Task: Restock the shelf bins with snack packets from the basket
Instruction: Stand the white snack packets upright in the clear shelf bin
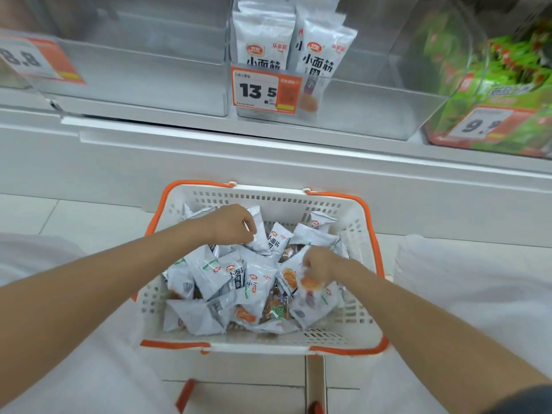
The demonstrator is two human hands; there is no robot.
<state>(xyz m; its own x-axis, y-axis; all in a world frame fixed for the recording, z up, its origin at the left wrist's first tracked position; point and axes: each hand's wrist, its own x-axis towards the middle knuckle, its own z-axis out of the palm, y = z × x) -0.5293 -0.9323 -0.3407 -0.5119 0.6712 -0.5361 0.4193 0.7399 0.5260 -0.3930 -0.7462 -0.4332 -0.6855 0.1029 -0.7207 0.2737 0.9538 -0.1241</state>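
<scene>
Left hand (pixel 231 224) pinches packet (pixel 261 238); right hand (pixel 322 264) grips blurred packet (pixel 310 284).

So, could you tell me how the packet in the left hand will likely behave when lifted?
Probably light: the left hand pinches the snack packet by its edge. Likely puffy yet crinkly, as its film is creased. Glossy, so maybe slippery.
</scene>
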